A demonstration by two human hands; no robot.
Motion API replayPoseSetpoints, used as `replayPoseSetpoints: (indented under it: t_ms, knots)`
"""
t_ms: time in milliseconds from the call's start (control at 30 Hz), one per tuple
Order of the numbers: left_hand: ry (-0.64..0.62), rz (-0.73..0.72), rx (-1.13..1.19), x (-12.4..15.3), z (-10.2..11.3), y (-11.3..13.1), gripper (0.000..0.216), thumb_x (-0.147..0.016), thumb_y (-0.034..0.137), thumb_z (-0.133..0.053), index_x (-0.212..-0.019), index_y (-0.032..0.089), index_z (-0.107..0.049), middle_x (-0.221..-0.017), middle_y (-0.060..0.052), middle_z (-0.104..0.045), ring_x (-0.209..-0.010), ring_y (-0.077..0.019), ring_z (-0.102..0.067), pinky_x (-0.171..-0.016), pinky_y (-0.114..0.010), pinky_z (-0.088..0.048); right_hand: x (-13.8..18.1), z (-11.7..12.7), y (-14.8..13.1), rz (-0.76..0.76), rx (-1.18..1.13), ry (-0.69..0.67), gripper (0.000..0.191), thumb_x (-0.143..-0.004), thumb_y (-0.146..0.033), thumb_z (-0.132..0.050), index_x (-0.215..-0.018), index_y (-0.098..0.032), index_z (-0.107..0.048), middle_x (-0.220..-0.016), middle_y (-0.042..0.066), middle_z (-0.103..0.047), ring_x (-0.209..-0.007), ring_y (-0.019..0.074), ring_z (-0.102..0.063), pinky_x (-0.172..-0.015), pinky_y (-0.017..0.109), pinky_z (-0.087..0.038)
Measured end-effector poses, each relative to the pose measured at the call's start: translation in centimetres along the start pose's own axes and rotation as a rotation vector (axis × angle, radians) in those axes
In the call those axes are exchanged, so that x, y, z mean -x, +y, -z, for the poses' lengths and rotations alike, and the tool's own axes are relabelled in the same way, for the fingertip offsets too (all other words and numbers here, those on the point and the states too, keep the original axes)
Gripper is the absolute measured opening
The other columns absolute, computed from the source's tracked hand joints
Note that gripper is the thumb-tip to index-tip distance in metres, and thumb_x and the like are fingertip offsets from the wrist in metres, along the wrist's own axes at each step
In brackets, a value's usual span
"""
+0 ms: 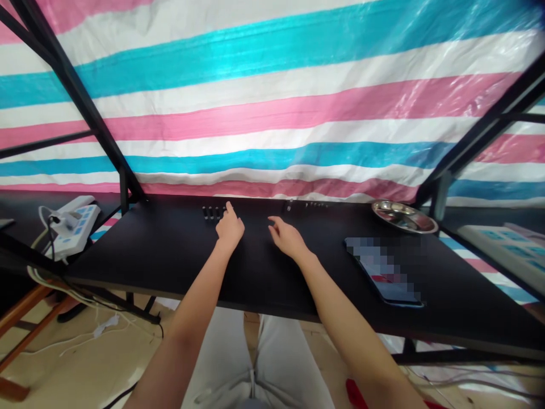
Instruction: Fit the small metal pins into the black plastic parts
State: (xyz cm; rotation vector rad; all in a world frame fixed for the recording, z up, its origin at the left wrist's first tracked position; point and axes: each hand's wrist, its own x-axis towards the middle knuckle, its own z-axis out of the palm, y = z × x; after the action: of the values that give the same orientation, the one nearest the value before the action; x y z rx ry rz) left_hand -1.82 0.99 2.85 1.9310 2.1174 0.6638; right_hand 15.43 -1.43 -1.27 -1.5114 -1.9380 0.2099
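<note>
Left hand beside row of small cylinders, can't tell if pinching; right hand loosely spread over tabletop.

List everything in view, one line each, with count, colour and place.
Striped plastic sheet: one, white, pink and blue, background.
Tabletop: one, black, centre.
Frame bars: several, black, both sides.
Small cylinders: at least four, dark and silvery, row at back left of centre.
Small pieces: several, silvery, back edge, right of centre.
Round dish: one, silvery, back right.
Smartphone: one, dark blue, right; screen pixelated.
Power strips: at least two, white and blue, far left and far right.
Cables: several, white and black, lower left and lower right.
Wooden bars: at least two, orange-brown, lower left.
Floor: one, beige, below.
Trousers: one pair, pale, bottom centre.
Left hand: one, bare, at the cylinder row's right end.
Right hand: one, bare, above mid-tabletop.
</note>
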Motion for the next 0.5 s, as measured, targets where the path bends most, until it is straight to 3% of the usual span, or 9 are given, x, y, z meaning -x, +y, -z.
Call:
replayPoseSetpoints:
  t_ms: [100, 500]
  knots:
    - [-0.027, -0.018, -0.048, -1.3, 0.5, 0.2, 0.059, -0.08, 0.022, -0.046, -0.135, 0.011, -0.025, -0.104, -0.022, -0.058, -0.094, -0.0324, -0.059, -0.077, -0.039, -0.042, 0.5, -0.2, -0.3, 0.072, 0.005, -0.029, 0.035, -0.086, -0.027, -0.039, -0.118, -0.018, -0.049, -0.08, 0.006, -0.064, -0.067, 0.0172, -0.06, -0.064, 0.027, -0.043]
    - [-0.073, -0.005, -0.111, -4.1, -0.9, -0.2, 0.028, -0.08, 0.017, -0.048, -0.107, 0.011, -0.048, -0.101, -0.023, -0.06, -0.097, -0.0301, -0.059, -0.078, -0.036, -0.042, 0.7, 0.0, 0.0, 0.036, -0.004, -0.039, 0.033, -0.085, -0.024, -0.039, -0.115, -0.017, -0.051, -0.075, 0.005, -0.063, -0.065, 0.0174, -0.059, -0.063, 0.027, -0.041]
